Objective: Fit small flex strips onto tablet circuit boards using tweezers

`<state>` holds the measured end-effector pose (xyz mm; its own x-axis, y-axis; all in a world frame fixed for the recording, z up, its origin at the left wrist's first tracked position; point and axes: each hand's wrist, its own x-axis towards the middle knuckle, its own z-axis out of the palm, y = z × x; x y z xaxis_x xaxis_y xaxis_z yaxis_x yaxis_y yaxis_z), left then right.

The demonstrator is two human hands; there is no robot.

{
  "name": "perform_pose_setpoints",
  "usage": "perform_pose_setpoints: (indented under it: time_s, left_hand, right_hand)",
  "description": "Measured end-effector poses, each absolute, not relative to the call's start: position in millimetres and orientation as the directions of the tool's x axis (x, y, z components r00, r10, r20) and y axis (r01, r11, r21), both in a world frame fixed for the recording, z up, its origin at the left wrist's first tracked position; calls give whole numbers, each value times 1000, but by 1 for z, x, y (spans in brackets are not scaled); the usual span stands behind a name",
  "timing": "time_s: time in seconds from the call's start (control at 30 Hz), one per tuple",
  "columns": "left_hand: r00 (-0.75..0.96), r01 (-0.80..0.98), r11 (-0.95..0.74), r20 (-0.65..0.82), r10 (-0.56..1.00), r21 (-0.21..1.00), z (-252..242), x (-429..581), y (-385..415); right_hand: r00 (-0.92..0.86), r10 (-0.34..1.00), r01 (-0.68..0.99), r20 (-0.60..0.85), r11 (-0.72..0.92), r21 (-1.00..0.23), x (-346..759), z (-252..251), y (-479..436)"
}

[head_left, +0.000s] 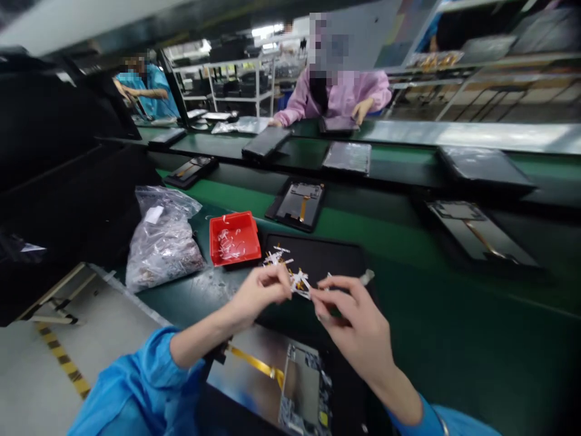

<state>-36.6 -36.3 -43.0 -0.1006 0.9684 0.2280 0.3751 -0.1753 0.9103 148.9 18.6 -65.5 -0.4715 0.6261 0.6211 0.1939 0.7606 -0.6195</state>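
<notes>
My left hand (265, 292) has its thumb and fingers pinched together; what lies between them is too small to make out. Facing it, my right hand (356, 315) pinches at the end of a small white strip (303, 294). Behind the fingertips, a loose pile of small white and yellow pieces (275, 257) lies on a black tray (333, 251). Below both hands is an opened tablet-like device (258, 390) with a silvery back, a yellow ribbon cable (256, 362) and a circuit board section at its right. My forearms partly cover it.
A red bin (233, 239) with white scraps stands left of the tray, beside a clear plastic bag (161, 248) of parts. More opened devices (299, 203) sit on the green bench (390, 218). Across the bench, a person in pink (338, 97) handles a flat device.
</notes>
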Motion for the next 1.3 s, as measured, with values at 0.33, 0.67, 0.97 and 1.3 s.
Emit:
perform_pose_setpoints:
  time_s: [0.33,0.67,0.97,1.3]
  left_hand:
    - [-276,855,37,394,877,518,-33,-146,-14]
    - [224,845,-333,288,931,417,-64,-62,-57]
    - [297,747,-388,252,921,540,-78,-48,-66]
    - [371,714,-437,233,899,547,-81,-48,-65]
  right_hand:
    - [-492,865,174,93,203,-964,178,-85,6]
    - [-664,716,523,218,652,-548,194,-86,-33]
    - [-707,677,534,205,701,-473,194,-85,-31]
    - [-746,614,502,259,773,-388,191,-90,-30]
